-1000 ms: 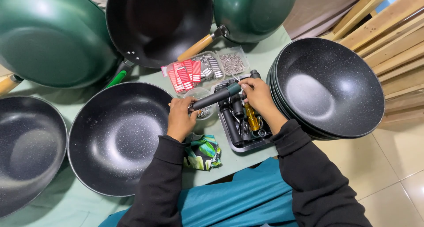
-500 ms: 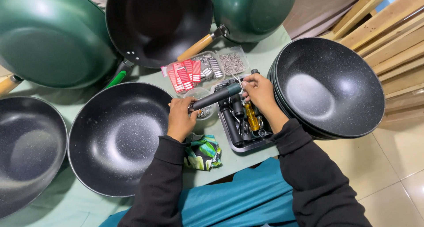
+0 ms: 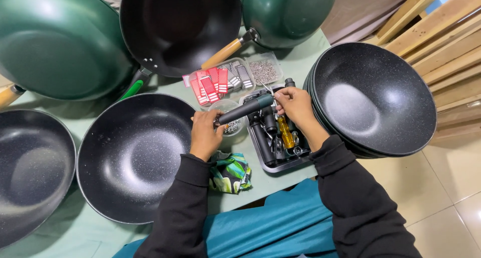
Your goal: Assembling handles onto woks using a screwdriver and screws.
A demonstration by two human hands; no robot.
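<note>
Here, two hands hold a dark pan handle over a tray of tools.

The left hand (image 3: pixel 204 135) is closed around the lower end of the handle (image 3: pixel 244 109). The right hand (image 3: pixel 295 105) pinches its green top end with the fingertips. The handle is just above the tray (image 3: pixel 270 165), between a black pan (image 3: pixel 133 155) and a stack of black pans (image 3: pixel 373 97) on the green table (image 3: pixel 270 180).

I see a clear plastic tray (image 3: pixel 220 82) of small red-and-white packets (image 3: pixel 208 85) and grey striped ones (image 3: pixel 239 77) on the surface, just beyond my hands. Touching its right side sits a clear rectangular box (image 3: pixel 264 70) of tiny grey screws.
</note>
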